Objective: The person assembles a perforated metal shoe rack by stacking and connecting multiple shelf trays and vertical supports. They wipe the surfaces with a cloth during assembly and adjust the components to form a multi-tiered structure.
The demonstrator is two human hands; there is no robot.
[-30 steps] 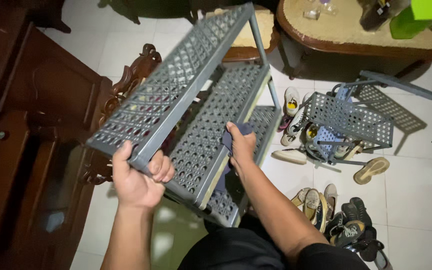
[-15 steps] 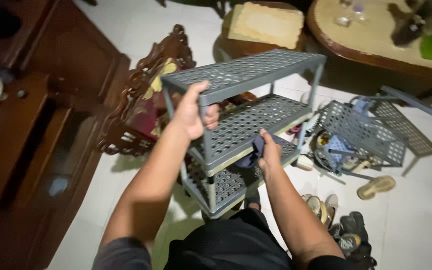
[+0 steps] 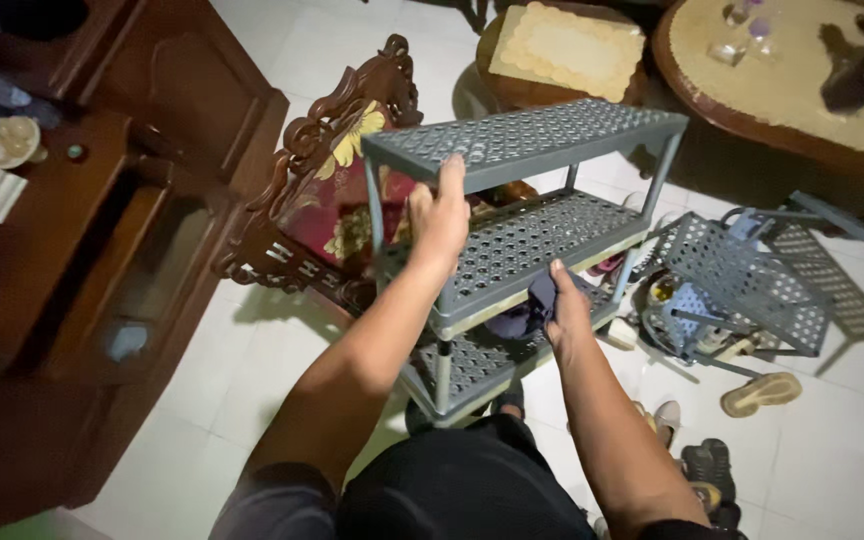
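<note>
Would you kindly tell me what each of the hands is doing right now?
Left hand: closed on the grey shelf rack at its top tier.
Right hand: holding a dark cloth against the middle tier.

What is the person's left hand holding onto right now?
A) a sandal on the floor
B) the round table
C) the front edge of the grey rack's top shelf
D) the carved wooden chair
C: the left hand has its grip on the front edge of the grey rack's top shelf, while the right hand presses a dark cloth on the middle shelf.

The left hand (image 3: 439, 215) grips the grey shoe rack's (image 3: 542, 240) top shelf edge. The right hand (image 3: 564, 308) presses a dark cloth (image 3: 532, 305) against its middle shelf edge.
</note>
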